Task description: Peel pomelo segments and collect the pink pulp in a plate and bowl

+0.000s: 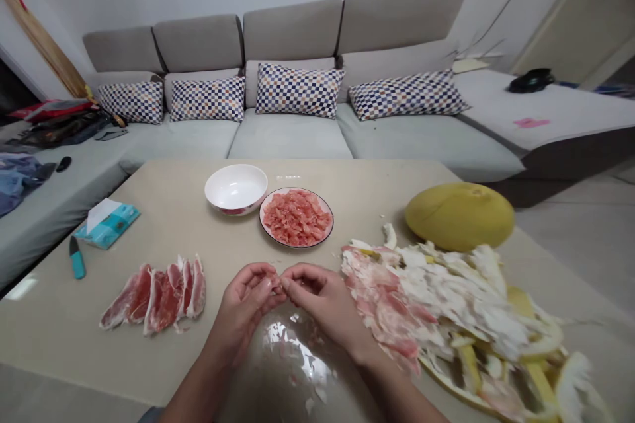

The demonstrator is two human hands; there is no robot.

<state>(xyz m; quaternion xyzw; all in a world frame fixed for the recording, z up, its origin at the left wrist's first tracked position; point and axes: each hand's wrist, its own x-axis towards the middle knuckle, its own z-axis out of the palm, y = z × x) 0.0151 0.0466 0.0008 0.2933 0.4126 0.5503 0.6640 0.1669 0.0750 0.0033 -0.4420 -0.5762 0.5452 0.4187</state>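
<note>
My left hand [248, 297] and my right hand [322, 297] meet over the near middle of the beige table [163, 192], fingertips pinched together on a small piece of pink pomelo flesh [276, 285] that is mostly hidden. Several peeled pink pomelo segments [159, 291] lie in a row to the left of my left hand. A plate of pink pomelo bits [296, 217] stands just beyond my hands, beside an empty white bowl [236, 188].
A big heap of white pith and yellow peel [456, 304] fills the table's right side, with a whole yellow pomelo [460, 215] behind it. A tissue pack [106, 221] and a small teal knife [77, 258] lie at the left. A grey sofa [292, 132] runs behind.
</note>
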